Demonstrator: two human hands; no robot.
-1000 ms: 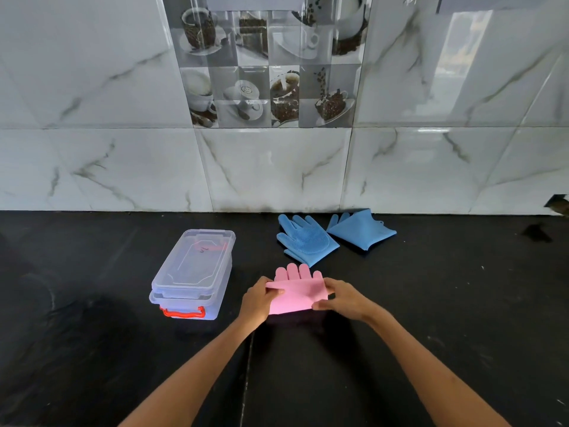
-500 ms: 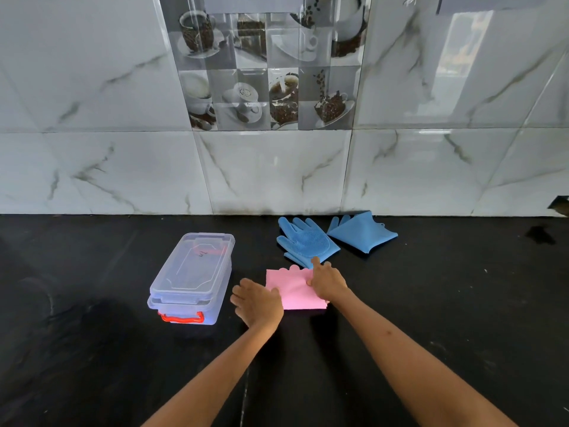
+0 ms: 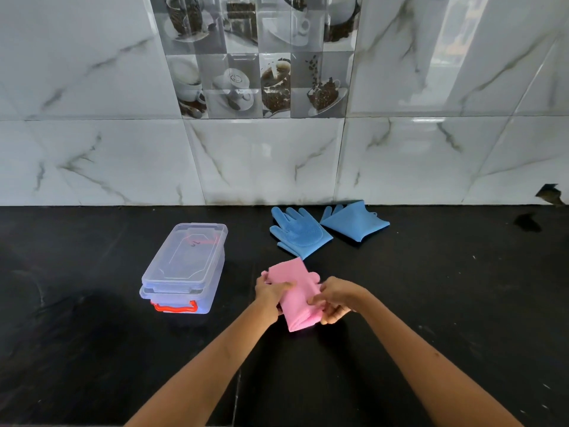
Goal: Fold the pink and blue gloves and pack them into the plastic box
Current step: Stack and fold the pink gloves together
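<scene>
A folded pink glove (image 3: pixel 295 286) is lifted off the black counter and tilted, gripped from both sides. My left hand (image 3: pixel 271 293) pinches its left edge, and my right hand (image 3: pixel 334 300) holds its right lower edge. Behind it, near the wall, a blue glove (image 3: pixel 296 232) lies flat with fingers spread. A second blue glove (image 3: pixel 354 221) lies folded to its right. The clear plastic box (image 3: pixel 184 266) with an orange latch stands to the left, its lid on.
The black counter (image 3: pixel 431 303) ends at a marble-tiled wall (image 3: pixel 264 161). A dark chipped patch (image 3: pixel 551 194) sits at the wall's base on the far right.
The pink glove lay flat on the counter under my hands; now both hands have picked it up, turned it and drawn it nearer to me.
</scene>
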